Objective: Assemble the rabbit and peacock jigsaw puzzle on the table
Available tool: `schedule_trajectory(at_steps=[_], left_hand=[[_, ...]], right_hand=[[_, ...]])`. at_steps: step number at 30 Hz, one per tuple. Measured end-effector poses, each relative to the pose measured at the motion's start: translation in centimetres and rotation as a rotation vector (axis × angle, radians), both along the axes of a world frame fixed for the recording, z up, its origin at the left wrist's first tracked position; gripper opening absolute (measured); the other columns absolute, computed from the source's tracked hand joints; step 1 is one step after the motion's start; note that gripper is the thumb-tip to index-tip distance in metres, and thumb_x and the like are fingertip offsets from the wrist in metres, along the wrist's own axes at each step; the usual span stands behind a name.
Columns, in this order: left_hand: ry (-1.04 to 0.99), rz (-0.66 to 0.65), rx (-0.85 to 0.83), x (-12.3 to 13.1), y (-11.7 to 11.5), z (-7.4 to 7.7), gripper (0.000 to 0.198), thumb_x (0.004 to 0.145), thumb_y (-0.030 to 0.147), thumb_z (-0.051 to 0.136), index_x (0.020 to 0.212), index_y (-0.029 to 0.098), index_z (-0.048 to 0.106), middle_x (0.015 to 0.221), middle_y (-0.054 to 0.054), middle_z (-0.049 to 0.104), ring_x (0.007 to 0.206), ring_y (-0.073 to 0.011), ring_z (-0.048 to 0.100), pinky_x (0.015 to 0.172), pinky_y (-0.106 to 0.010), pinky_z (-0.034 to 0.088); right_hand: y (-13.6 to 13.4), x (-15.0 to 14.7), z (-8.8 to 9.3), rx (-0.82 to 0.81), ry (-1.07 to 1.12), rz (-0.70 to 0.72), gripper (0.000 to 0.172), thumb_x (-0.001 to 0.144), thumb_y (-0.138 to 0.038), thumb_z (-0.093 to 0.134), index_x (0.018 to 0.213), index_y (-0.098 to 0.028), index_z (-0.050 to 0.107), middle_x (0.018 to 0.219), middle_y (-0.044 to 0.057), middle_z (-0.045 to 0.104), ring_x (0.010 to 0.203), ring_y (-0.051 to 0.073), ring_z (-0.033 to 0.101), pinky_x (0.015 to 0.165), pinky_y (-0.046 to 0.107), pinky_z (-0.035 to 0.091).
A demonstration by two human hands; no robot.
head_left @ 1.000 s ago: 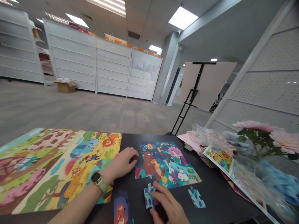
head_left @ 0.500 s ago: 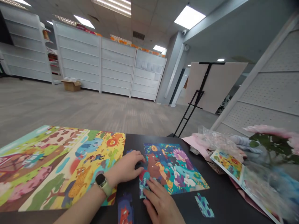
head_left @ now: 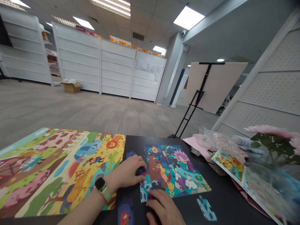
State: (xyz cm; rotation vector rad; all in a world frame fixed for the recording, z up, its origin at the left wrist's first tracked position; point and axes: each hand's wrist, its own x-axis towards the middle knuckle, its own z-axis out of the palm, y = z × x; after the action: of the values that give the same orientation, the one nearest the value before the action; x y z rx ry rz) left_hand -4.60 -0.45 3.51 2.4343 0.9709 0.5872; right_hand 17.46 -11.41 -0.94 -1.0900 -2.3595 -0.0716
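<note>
One puzzle [head_left: 174, 172], one left hand [head_left: 125, 172], one right hand [head_left: 164, 207], one watch [head_left: 100, 186]; around the puzzle, three loose pieces at ten [head_left: 130, 154], eight [head_left: 124, 212] and four o'clock [head_left: 206, 208], one mat [head_left: 47, 168] at nine, one easel [head_left: 198, 100] at one, one box [head_left: 71, 88] at eleven

A black table [head_left: 225, 200] carries a nearly finished jigsaw puzzle [head_left: 174, 172], with loose pieces [head_left: 206, 208] near it on the right and near left. A large picture mat [head_left: 58, 168] lies left; crumpled plastic [head_left: 217, 140] and pink paper [head_left: 193, 142] lie far right.
</note>
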Motion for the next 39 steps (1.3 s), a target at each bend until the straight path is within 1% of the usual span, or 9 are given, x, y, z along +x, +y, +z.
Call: schedule_trajectory(at_steps=[6, 14, 19, 23, 26, 29, 32, 35, 39], left_hand=[[-0.006, -0.009, -0.025, 0.2, 0.0, 0.1, 0.025, 0.08, 0.02, 0.073, 0.105, 0.025, 0.069, 0.108, -0.003, 0.067, 0.103, -0.024, 0.06, 0.094, -0.034, 0.047], [-0.021, -0.009, -0.049, 0.1, 0.0, 0.0, 0.027, 0.079, 0.019, 0.074, 0.105, 0.024, 0.07, 0.11, -0.002, 0.067, 0.106, -0.0243, 0.059, 0.096, -0.035, 0.045], [-0.047, -0.013, -0.051, 0.1, 0.0, 0.1, 0.025, 0.08, 0.019, 0.074, 0.103, 0.024, 0.07, 0.109, -0.002, 0.067, 0.105, -0.0228, 0.061, 0.1, -0.035, 0.043], [-0.039, -0.001, -0.057, 0.2, 0.2, 0.0, 0.025, 0.08, 0.019, 0.074, 0.104, 0.024, 0.07, 0.11, -0.002, 0.067, 0.106, -0.0243, 0.06, 0.098, -0.036, 0.044], [-0.035, -0.004, -0.06, 0.2, 0.3, -0.2, 0.026, 0.079, 0.018, 0.074, 0.103, 0.024, 0.07, 0.109, -0.002, 0.068, 0.105, -0.0245, 0.06, 0.097, -0.036, 0.044], [-0.039, -0.014, -0.059, 0.3, 0.3, -0.2, 0.023, 0.081, 0.02, 0.074, 0.103, 0.023, 0.07, 0.108, -0.002, 0.068, 0.104, -0.0236, 0.061, 0.098, -0.036, 0.043], [-0.045, -0.013, -0.067, 0.3, 0.1, -0.2, 0.021, 0.083, 0.021, 0.072, 0.103, 0.024, 0.069, 0.108, -0.002, 0.068, 0.104, -0.023, 0.06, 0.096, -0.034, 0.044], [-0.041, 0.006, -0.09, 0.2, 0.1, -0.3, 0.024, 0.08, 0.021, 0.074, 0.104, 0.025, 0.07, 0.11, -0.002, 0.068, 0.106, -0.024, 0.059, 0.096, -0.035, 0.044], [-0.027, 0.016, -0.101, 0.2, 0.3, -0.5, 0.027, 0.078, 0.022, 0.077, 0.104, 0.025, 0.07, 0.11, -0.002, 0.067, 0.107, -0.0258, 0.058, 0.097, -0.037, 0.043]], right_hand=[[0.5, -0.2, 0.7, -0.113, -0.104, -0.071, 0.039, 0.083, -0.02, 0.069, 0.121, -0.027, 0.069, 0.137, 0.005, 0.067, 0.123, 0.027, 0.064, 0.102, 0.037, 0.056], [1.3, -0.6, 2.1, -0.172, -0.068, -0.029, 0.03, 0.086, -0.018, 0.066, 0.113, -0.026, 0.071, 0.129, 0.005, 0.071, 0.117, 0.025, 0.064, 0.101, 0.034, 0.054], [1.8, -1.1, 2.6, -0.297, 0.017, -0.019, 0.031, 0.077, -0.009, 0.066, 0.103, -0.025, 0.071, 0.122, 0.005, 0.071, 0.111, 0.024, 0.062, 0.096, 0.032, 0.053], [2.1, -1.8, 3.1, -0.405, 0.115, -0.065, 0.035, 0.066, -0.005, 0.064, 0.097, -0.022, 0.067, 0.113, 0.006, 0.068, 0.11, 0.024, 0.059, 0.098, 0.035, 0.049], [2.2, -2.4, 4.4, -0.517, 0.157, -0.139, 0.039, 0.063, -0.003, 0.061, 0.097, -0.021, 0.061, 0.107, 0.005, 0.064, 0.106, 0.023, 0.058, 0.096, 0.035, 0.048], [2.4, -2.9, 5.7, -0.6, 0.16, -0.189, 0.044, 0.059, -0.003, 0.061, 0.099, -0.021, 0.058, 0.107, 0.005, 0.062, 0.104, 0.024, 0.058, 0.093, 0.036, 0.048], [2.3, -3.0, 6.5, -0.616, 0.174, -0.159, 0.052, 0.059, -0.003, 0.06, 0.107, -0.022, 0.057, 0.112, 0.005, 0.06, 0.106, 0.023, 0.058, 0.095, 0.035, 0.048], [1.8, -2.0, 6.2, -0.603, 0.168, -0.145, 0.059, 0.061, -0.003, 0.058, 0.118, -0.022, 0.057, 0.119, 0.007, 0.06, 0.113, 0.023, 0.059, 0.099, 0.033, 0.048], [0.7, 1.5, 3.7, -0.526, 0.136, -0.211, 0.061, 0.06, -0.001, 0.057, 0.119, -0.019, 0.06, 0.121, 0.01, 0.063, 0.116, 0.023, 0.063, 0.098, 0.027, 0.051]])
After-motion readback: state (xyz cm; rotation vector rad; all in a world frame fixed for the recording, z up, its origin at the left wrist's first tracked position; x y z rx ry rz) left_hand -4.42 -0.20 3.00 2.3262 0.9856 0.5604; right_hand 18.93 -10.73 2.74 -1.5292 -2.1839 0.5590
